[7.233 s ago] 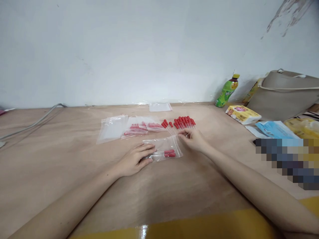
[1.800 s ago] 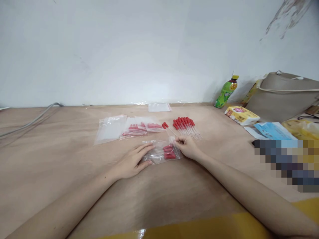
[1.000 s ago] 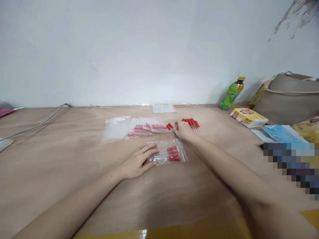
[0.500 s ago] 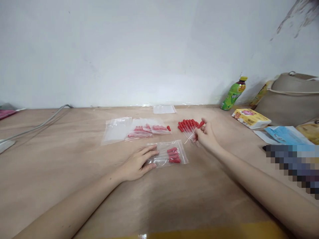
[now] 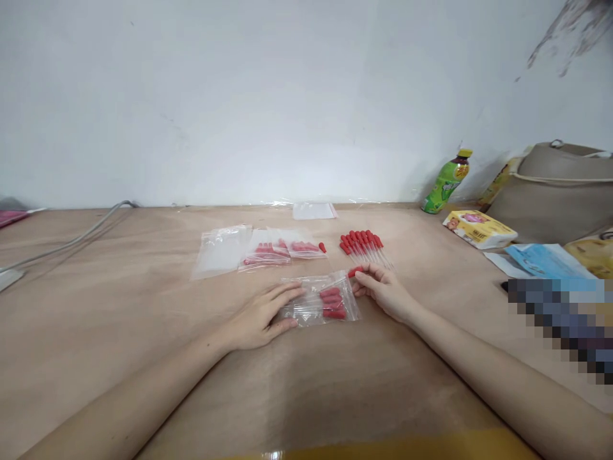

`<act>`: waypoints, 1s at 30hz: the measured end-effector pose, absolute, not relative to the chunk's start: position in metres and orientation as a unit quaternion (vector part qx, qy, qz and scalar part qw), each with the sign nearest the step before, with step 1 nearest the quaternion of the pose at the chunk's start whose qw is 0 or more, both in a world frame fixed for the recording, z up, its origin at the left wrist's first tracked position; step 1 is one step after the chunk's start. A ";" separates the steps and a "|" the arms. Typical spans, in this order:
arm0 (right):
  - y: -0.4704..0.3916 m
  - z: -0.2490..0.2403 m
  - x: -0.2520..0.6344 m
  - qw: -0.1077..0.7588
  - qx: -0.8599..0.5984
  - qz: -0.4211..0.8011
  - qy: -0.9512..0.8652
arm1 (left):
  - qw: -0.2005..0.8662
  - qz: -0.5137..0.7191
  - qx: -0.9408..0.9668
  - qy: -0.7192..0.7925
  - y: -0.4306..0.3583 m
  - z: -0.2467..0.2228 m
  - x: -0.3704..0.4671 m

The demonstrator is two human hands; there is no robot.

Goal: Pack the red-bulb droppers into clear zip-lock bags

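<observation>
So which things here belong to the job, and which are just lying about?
Seemingly the job: bag under left hand; red-topped dropper in right hand; loose droppers; filled bags; plain bags.
Probably just lying about: green bottle; yellow packet; handbag; grey cable.

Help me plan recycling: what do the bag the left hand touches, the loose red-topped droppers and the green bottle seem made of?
Bag: probably glossy plastic film; see-through with wrinkles and highlights.
Droppers: bulbs look like rubber or soft plastic, matte red; clear stems could be glass or plastic.
Bottle: likely smooth plastic, given its shape and yellow cap.
</observation>
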State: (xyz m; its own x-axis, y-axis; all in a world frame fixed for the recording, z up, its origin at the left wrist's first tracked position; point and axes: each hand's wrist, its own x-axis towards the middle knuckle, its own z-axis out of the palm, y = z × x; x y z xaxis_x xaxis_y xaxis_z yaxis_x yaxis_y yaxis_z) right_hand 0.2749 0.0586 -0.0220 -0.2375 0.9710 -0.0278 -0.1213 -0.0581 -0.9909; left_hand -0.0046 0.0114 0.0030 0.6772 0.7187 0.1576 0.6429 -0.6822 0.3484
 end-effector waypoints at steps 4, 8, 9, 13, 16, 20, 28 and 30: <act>0.063 -0.017 0.283 0.322 -0.400 0.632 -0.581 | 0.134 0.147 0.905 0.376 0.011 0.002 -0.006; 0.065 -0.011 0.279 0.270 -0.404 0.624 -0.612 | 0.140 0.142 0.908 0.368 0.012 0.001 -0.006; 0.065 -0.011 0.277 0.266 -0.408 0.614 -0.621 | 0.140 0.140 0.909 0.367 0.012 0.001 -0.006; 0.062 -0.016 0.269 0.303 -0.450 0.567 -0.620 | 0.140 0.143 0.910 0.364 0.013 0.000 -0.005; 0.059 -0.020 0.260 0.356 -0.498 0.533 -0.584 | 0.142 0.150 0.910 0.360 0.013 0.000 -0.005; 0.056 -0.019 0.252 0.405 -0.496 0.498 -0.584 | 0.145 0.151 0.909 0.362 0.013 0.000 -0.005; 0.058 -0.010 0.266 0.353 -0.507 0.542 -0.569 | 0.135 0.144 0.915 0.351 0.014 -0.001 -0.005; 0.058 -0.008 0.264 0.342 -0.519 0.539 -0.568 | 0.132 0.143 0.919 0.342 0.015 -0.001 -0.005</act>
State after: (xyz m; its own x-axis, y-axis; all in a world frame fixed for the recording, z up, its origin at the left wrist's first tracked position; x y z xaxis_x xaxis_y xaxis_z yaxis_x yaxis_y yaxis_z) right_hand 0.2640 0.0578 -0.0083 -0.2271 0.9589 -0.1700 0.2210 -0.1193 -0.9680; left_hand -0.0054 0.0150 -0.0013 0.7244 0.6673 0.1731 0.5918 -0.7307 0.3403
